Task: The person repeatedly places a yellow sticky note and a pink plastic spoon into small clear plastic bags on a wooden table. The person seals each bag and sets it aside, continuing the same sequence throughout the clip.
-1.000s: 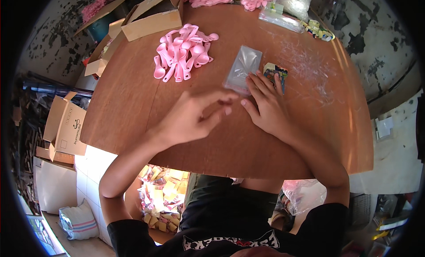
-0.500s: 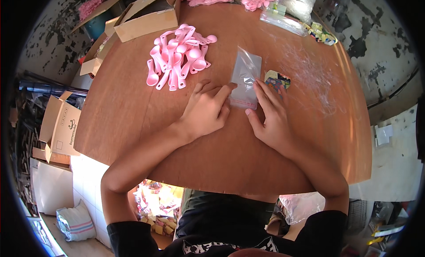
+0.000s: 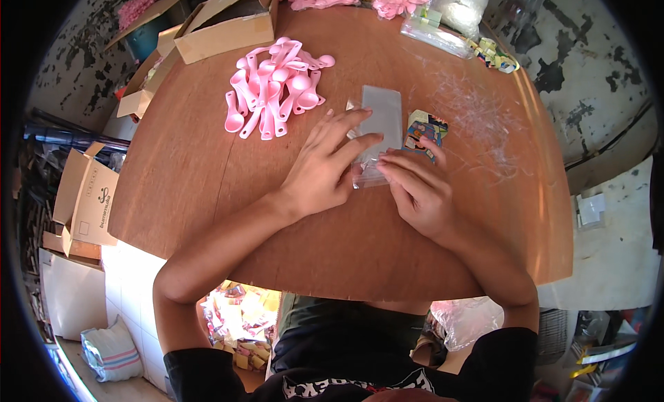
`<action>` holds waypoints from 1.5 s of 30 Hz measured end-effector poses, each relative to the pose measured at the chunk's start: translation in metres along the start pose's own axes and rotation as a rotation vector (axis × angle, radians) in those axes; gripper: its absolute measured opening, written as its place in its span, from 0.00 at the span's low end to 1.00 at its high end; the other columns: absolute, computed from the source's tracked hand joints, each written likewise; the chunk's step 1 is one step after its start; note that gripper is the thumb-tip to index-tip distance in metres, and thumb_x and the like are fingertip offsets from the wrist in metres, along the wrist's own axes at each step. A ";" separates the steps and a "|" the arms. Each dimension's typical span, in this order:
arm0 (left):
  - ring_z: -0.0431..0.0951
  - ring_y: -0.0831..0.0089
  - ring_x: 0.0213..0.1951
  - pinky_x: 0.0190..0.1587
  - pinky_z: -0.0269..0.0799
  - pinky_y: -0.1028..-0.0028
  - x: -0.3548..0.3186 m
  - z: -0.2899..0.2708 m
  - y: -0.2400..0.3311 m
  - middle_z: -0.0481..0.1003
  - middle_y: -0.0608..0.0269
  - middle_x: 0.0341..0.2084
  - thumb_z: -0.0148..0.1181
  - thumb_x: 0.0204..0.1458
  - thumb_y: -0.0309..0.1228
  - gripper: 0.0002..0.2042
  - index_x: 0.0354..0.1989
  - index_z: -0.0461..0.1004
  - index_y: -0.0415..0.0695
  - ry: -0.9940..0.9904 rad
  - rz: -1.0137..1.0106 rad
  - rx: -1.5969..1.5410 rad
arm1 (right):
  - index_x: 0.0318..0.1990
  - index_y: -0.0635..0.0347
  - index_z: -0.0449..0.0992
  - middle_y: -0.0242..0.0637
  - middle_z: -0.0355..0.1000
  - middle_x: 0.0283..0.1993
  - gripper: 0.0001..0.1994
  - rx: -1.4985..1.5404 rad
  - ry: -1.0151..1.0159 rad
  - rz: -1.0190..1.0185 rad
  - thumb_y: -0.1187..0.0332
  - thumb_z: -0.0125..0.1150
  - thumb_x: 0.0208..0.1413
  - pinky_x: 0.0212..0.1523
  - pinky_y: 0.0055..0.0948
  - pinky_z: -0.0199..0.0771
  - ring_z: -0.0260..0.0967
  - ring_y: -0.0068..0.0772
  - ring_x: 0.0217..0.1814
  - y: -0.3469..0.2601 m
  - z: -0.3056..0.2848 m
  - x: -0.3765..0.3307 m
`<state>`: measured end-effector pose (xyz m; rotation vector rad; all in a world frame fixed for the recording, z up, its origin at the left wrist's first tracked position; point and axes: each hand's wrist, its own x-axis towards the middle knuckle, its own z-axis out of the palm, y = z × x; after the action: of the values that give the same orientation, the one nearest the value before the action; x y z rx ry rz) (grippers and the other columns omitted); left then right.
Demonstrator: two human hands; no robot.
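Note:
A stack of clear plastic bags (image 3: 382, 101) lies flat on the brown table. My left hand (image 3: 319, 160) is open, its spread fingertips resting on the stack's left side and its thumb low by the near end. At that near end my right hand (image 3: 418, 187) is closed, fingertips bunched on a loose clear plastic bag (image 3: 366, 178); its far part is under the fingers. Touching the stack's right side, or nearly so, are small colourful printed cards (image 3: 425, 129), partly behind a raised right-hand finger. Beyond my left hand is a heap of pink plastic spoons (image 3: 273, 87).
An open cardboard box (image 3: 228, 39) stands at the far left table edge. Thin clear plastic strands (image 3: 484, 118) are scattered on the right. Bagged pink pieces (image 3: 398, 4) and a packet of clear plastic (image 3: 436, 39) line the far edge. Another cardboard box (image 3: 93, 201) stands left of the table.
My right hand has drawn in toward the near end of the bags, its fingers now bunched. A loose bag has slid nearer me, and the left-hand fingers have spread onto the stack.

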<state>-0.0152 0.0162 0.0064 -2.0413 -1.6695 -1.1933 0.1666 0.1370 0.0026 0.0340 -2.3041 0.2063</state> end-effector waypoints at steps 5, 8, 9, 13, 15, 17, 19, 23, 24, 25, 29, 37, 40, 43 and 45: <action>0.79 0.61 0.48 0.56 0.71 0.63 -0.007 0.002 -0.011 0.78 0.54 0.43 0.62 0.50 0.19 0.14 0.46 0.76 0.40 -0.106 -0.140 -0.336 | 0.43 0.60 0.80 0.37 0.79 0.43 0.12 0.120 0.041 0.089 0.79 0.65 0.49 0.59 0.43 0.64 0.77 0.34 0.47 -0.012 -0.010 0.008; 0.81 0.75 0.37 0.41 0.80 0.74 -0.015 0.013 -0.025 0.80 0.56 0.37 0.59 0.57 0.21 0.09 0.46 0.76 0.36 -0.021 -0.299 -0.551 | 0.44 0.62 0.80 0.40 0.79 0.39 0.12 0.463 0.237 0.500 0.77 0.65 0.51 0.53 0.36 0.71 0.78 0.38 0.44 -0.002 -0.018 0.022; 0.81 0.77 0.37 0.41 0.79 0.76 -0.015 0.016 -0.029 0.81 0.58 0.36 0.59 0.57 0.21 0.10 0.47 0.76 0.35 0.015 -0.426 -0.757 | 0.45 0.62 0.79 0.42 0.78 0.41 0.12 0.333 -0.009 0.481 0.75 0.65 0.51 0.51 0.34 0.73 0.77 0.41 0.44 0.018 -0.030 0.024; 0.80 0.79 0.38 0.42 0.77 0.79 -0.008 0.011 -0.032 0.80 0.60 0.38 0.58 0.59 0.22 0.10 0.48 0.75 0.33 0.015 -0.626 -0.994 | 0.44 0.63 0.79 0.45 0.77 0.44 0.14 -0.011 -0.360 0.366 0.68 0.68 0.50 0.47 0.35 0.76 0.76 0.47 0.45 0.041 -0.043 0.012; 0.80 0.78 0.39 0.43 0.77 0.79 -0.006 0.010 -0.031 0.80 0.59 0.39 0.59 0.59 0.23 0.11 0.48 0.75 0.33 0.005 -0.662 -0.980 | 0.43 0.63 0.79 0.46 0.77 0.44 0.15 -0.079 -0.374 0.351 0.67 0.69 0.49 0.46 0.36 0.76 0.76 0.48 0.44 0.044 -0.040 0.005; 0.80 0.78 0.39 0.42 0.77 0.78 -0.004 0.009 -0.028 0.80 0.58 0.39 0.59 0.59 0.23 0.11 0.48 0.75 0.33 0.002 -0.604 -0.870 | 0.42 0.64 0.80 0.45 0.78 0.41 0.14 -0.086 -0.245 0.237 0.68 0.70 0.47 0.44 0.37 0.77 0.77 0.48 0.42 0.048 -0.039 0.000; 0.80 0.77 0.39 0.43 0.79 0.76 -0.005 0.009 -0.029 0.80 0.58 0.38 0.60 0.59 0.26 0.11 0.48 0.75 0.33 -0.015 -0.627 -0.907 | 0.41 0.65 0.80 0.45 0.78 0.40 0.13 -0.045 -0.245 0.273 0.69 0.70 0.48 0.44 0.36 0.76 0.77 0.48 0.41 0.053 -0.039 -0.005; 0.81 0.76 0.37 0.43 0.79 0.75 -0.006 0.010 -0.034 0.81 0.59 0.37 0.61 0.60 0.31 0.13 0.46 0.77 0.34 -0.003 -0.697 -1.088 | 0.38 0.66 0.79 0.44 0.78 0.37 0.08 0.079 -0.201 0.419 0.73 0.67 0.51 0.40 0.32 0.75 0.77 0.43 0.38 0.052 -0.042 -0.008; 0.81 0.76 0.37 0.43 0.79 0.75 -0.007 0.009 -0.034 0.81 0.59 0.37 0.61 0.60 0.31 0.13 0.46 0.77 0.34 -0.003 -0.698 -1.087 | 0.38 0.66 0.79 0.44 0.78 0.37 0.08 0.081 -0.201 0.419 0.73 0.67 0.51 0.40 0.32 0.75 0.77 0.43 0.38 0.049 -0.043 -0.006; 0.81 0.77 0.37 0.43 0.78 0.75 -0.006 0.007 -0.035 0.81 0.59 0.36 0.61 0.60 0.32 0.12 0.45 0.78 0.35 0.020 -0.676 -1.084 | 0.38 0.66 0.79 0.44 0.77 0.36 0.07 0.009 -0.040 0.381 0.74 0.66 0.53 0.39 0.30 0.74 0.76 0.42 0.36 0.045 -0.045 -0.002; 0.80 0.77 0.37 0.42 0.78 0.75 -0.003 0.002 -0.031 0.81 0.59 0.35 0.59 0.60 0.29 0.11 0.43 0.79 0.33 -0.019 -0.638 -1.021 | 0.40 0.68 0.79 0.38 0.77 0.35 0.06 0.038 0.349 0.364 0.76 0.63 0.57 0.36 0.23 0.71 0.73 0.26 0.35 0.034 -0.054 -0.003; 0.80 0.79 0.34 0.36 0.78 0.77 -0.007 0.003 -0.013 0.81 0.60 0.32 0.61 0.58 0.25 0.08 0.41 0.80 0.33 -0.281 -0.615 -0.899 | 0.44 0.68 0.78 0.34 0.77 0.39 0.09 0.523 0.457 0.577 0.73 0.63 0.60 0.39 0.18 0.72 0.71 0.17 0.38 0.008 -0.042 -0.003; 0.80 0.78 0.32 0.36 0.78 0.77 -0.007 0.003 -0.007 0.81 0.58 0.31 0.60 0.59 0.24 0.08 0.40 0.80 0.32 -0.353 -0.538 -0.795 | 0.44 0.68 0.79 0.34 0.78 0.39 0.09 0.479 0.422 0.577 0.73 0.64 0.59 0.40 0.19 0.73 0.73 0.19 0.38 0.005 -0.042 0.000; 0.81 0.77 0.32 0.37 0.78 0.77 -0.007 0.002 -0.004 0.81 0.58 0.33 0.60 0.58 0.25 0.08 0.41 0.80 0.33 -0.338 -0.550 -0.820 | 0.43 0.69 0.79 0.35 0.78 0.39 0.08 0.473 0.264 0.551 0.73 0.64 0.59 0.41 0.20 0.73 0.74 0.20 0.39 0.016 -0.040 -0.005; 0.81 0.78 0.32 0.37 0.78 0.77 -0.007 0.001 -0.004 0.82 0.57 0.35 0.61 0.58 0.25 0.08 0.41 0.80 0.33 -0.346 -0.550 -0.770 | 0.43 0.69 0.79 0.35 0.78 0.39 0.08 0.447 0.211 0.529 0.73 0.65 0.58 0.42 0.20 0.73 0.74 0.20 0.39 0.022 -0.040 -0.006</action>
<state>-0.0188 0.0128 -0.0004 -2.3752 -2.2922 -2.0069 0.1981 0.1650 0.0212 -0.3562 -1.9735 0.9441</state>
